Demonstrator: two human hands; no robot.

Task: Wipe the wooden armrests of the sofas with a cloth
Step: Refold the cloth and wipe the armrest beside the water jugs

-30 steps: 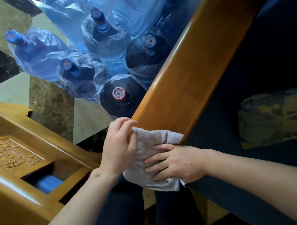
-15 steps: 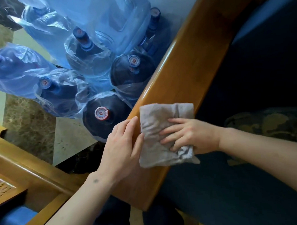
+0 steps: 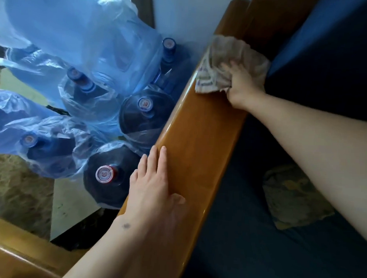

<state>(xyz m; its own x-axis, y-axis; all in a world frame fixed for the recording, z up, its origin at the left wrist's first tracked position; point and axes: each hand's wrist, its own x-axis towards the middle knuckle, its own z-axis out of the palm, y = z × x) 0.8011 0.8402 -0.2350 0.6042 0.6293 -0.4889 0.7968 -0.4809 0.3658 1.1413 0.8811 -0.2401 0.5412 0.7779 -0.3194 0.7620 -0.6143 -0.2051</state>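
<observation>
While bagged water jugs [image 3: 141,118] stand sealed — cloth [image 3: 227,63] rubs armrest [image 3: 199,139].

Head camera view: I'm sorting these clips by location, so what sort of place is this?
Probably a lounge or waiting area, perhaps in an office. A sofa with a blue seat cushion and polished wooden armrest stands on a marble-patterned floor, beside a stock of bagged water-cooler bottles.

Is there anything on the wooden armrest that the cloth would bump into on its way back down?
Only the person's own left hand, lying flat on the near part of the armrest. The stretch between it and the cloth, which the right hand presses at the far end, looks bare. The water bottles stand beside the armrest, not on it.
</observation>
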